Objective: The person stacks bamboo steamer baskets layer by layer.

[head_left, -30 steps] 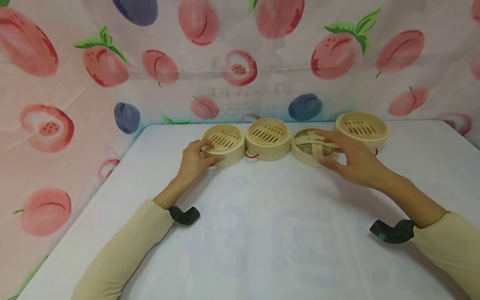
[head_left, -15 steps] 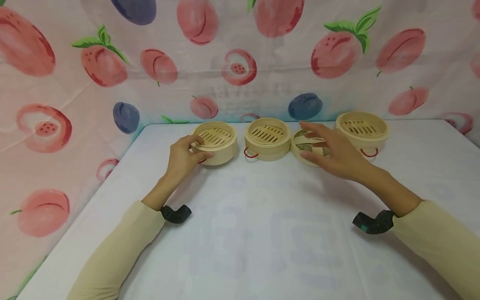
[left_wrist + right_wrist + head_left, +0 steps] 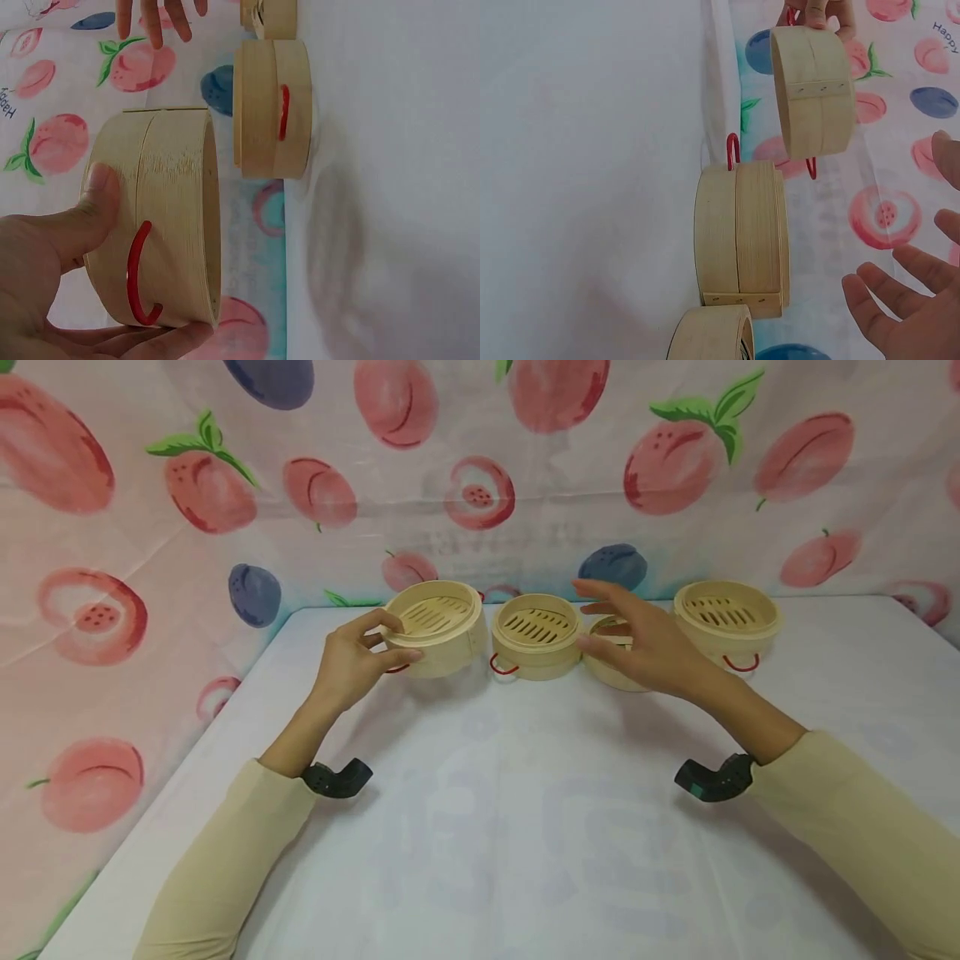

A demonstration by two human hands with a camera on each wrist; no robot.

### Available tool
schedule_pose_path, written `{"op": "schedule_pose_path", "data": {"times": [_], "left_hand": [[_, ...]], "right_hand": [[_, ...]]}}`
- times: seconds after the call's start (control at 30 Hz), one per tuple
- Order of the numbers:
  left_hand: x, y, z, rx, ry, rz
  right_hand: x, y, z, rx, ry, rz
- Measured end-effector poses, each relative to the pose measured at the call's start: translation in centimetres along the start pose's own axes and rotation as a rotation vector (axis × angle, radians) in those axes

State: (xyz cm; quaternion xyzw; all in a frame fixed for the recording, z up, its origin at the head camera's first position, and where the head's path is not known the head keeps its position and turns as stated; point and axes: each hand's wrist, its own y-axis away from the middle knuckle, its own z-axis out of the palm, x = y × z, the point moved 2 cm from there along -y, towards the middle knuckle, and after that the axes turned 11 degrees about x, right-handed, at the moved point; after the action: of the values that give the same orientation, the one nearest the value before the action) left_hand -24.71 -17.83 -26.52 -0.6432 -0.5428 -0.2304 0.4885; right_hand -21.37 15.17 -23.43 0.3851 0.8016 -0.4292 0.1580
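My left hand (image 3: 348, 662) grips the left edge of a bamboo steamer basket (image 3: 450, 652), thumb on its front wall. The basket hangs above the table, slats facing up, and its red handle (image 3: 133, 274) shows in the left wrist view. Just right of it a second steamer basket (image 3: 536, 664) stands on the table. My right hand (image 3: 660, 647), fingers spread and holding nothing, hovers in front of the woven steamer lid (image 3: 617, 677) and partly hides it. In the right wrist view the raised basket (image 3: 816, 94) hangs past the standing one (image 3: 739, 232).
Another steamer basket (image 3: 727, 618) with a red handle stands farther right near the back edge. A white cloth covers the table (image 3: 495, 827). Behind it hangs a fruit-print curtain (image 3: 555, 493). Each wrist wears a black device (image 3: 339, 778).
My left hand has drawn the left basket away from its neighbour and lifted it off the table. My right hand has moved left and slightly up, across the woven lid.
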Motion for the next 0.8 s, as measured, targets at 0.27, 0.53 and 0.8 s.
{"op": "schedule_pose_path", "data": {"times": [0.27,0.53,0.8], "left_hand": [[3.1,1.2,0.4,-0.115,0.162,-0.043],[2.3,1.1,1.3,-0.183,0.239,-0.026],[2.5,1.6,1.7,-0.234,0.257,0.022]], "right_hand": [[-0.2,-0.7,0.4,0.002,-0.041,-0.032],[-0.3,-1.3,1.1,-0.034,-0.104,-0.036],[2.7,-1.8,2.5,-0.078,-0.08,-0.048]]}}
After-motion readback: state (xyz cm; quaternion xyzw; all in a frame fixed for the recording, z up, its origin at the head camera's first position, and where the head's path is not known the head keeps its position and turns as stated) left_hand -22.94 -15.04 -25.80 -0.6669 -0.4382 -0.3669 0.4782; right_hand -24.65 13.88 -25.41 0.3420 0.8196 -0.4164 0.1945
